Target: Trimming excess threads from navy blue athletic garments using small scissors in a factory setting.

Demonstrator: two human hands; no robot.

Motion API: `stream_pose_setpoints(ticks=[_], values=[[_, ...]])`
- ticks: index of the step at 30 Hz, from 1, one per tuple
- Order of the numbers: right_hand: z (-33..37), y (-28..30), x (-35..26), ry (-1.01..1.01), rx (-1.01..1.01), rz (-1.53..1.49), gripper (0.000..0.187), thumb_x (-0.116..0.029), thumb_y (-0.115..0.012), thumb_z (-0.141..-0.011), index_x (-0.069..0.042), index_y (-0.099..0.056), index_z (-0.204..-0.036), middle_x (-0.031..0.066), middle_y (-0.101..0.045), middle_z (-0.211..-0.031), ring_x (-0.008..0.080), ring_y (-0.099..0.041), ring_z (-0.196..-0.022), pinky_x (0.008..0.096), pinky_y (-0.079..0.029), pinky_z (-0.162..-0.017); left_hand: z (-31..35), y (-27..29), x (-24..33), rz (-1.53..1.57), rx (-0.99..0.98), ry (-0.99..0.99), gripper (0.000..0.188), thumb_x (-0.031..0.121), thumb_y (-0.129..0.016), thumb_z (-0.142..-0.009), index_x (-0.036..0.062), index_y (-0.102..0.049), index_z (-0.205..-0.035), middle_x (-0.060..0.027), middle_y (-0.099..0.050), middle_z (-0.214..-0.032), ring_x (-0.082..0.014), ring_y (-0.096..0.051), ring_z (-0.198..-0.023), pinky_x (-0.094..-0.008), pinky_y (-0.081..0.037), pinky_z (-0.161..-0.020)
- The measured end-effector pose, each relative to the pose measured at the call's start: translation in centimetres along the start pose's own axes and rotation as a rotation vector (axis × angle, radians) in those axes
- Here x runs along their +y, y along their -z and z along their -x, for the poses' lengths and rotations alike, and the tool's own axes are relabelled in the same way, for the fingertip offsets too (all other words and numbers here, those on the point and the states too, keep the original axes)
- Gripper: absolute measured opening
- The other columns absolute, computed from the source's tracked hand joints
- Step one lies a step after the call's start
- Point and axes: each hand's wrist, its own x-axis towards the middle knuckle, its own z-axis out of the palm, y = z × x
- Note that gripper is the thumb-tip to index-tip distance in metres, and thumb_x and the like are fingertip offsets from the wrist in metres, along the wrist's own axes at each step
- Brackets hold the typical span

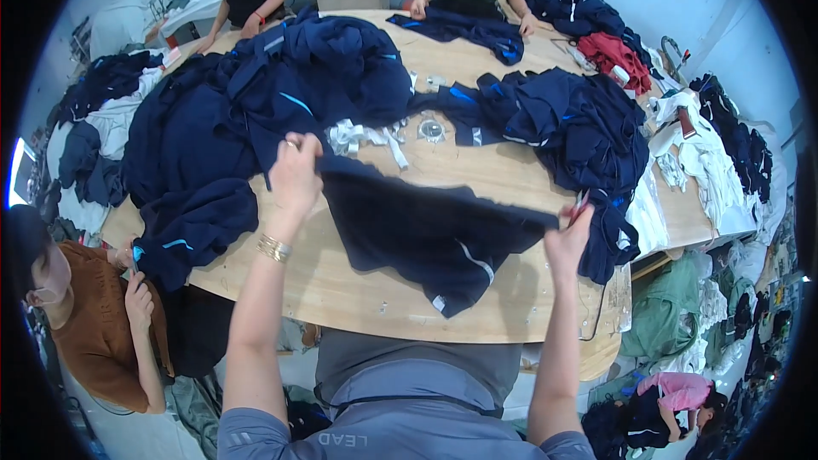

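A navy garment (409, 226) with a white curved strip and a small white label hangs stretched above the near part of the table. My left hand (296, 175), with gold bracelets at its wrist, is closed on the garment's upper left corner. At the opposite end my right hand (568, 243) pinches the other corner. A small reddish tool (581, 203), perhaps thread snips, pokes up from the right hand's fingers; its kind is hard to make out. The cloth's upper edge looks blurred. Behind my left hand rises a big heap of navy garments (204, 111).
The wooden table (341, 307) also bears a second navy pile (571, 119), white scraps (366, 136) and a roll of clear tape (431, 129). Two people stand across it, handling cloth or resting hands there. A person in brown (102, 315) works close on my left.
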Motion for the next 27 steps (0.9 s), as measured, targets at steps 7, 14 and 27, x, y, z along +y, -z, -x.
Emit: stream_pose_setpoints(ticks=[7,14,27], values=[[-16.7,1.2,-8.5,-0.074,0.016,-0.452,0.028,0.004,-0.055,-0.072,0.0,-0.041,-0.097,0.0083,-0.056,-0.086,0.0161,-0.057,-0.067,0.0306,-0.056,-0.047,-12.7,6.1,-4.2,0.855,0.225,0.361,0.025,-0.016,-0.041,-0.063,0.0015,-0.05,-0.079,-0.0108,-0.059,-0.082,-0.0192,-0.061,-0.083,-0.0354,-0.049,-0.042],[-17.7,2.9,-17.6,0.63,0.286,-0.453,0.029,0.013,-0.051,-0.069,-0.001,-0.042,-0.093,0.0132,-0.061,-0.092,0.0211,-0.06,-0.09,0.0303,-0.045,-0.083,-10.4,14.3,1.0,0.095,0.741,-0.349,0.036,-0.015,-0.047,-0.053,0.0026,-0.049,-0.084,-0.0138,-0.051,-0.086,-0.034,-0.052,-0.085,-0.0389,-0.043,-0.076],[16.5,-2.9,2.7,-0.037,-0.609,-0.039,0.038,0.003,-0.054,-0.054,-0.003,-0.045,-0.09,0.0101,-0.05,-0.075,0.0243,-0.052,-0.069,0.0346,-0.044,-0.066,20.0,1.2,-1.4,0.208,-0.547,0.342,0.046,0.014,-0.076,-0.063,0.0024,-0.052,-0.102,-0.0194,-0.046,-0.107,-0.0353,-0.044,-0.107,-0.0381,-0.04,-0.091]])
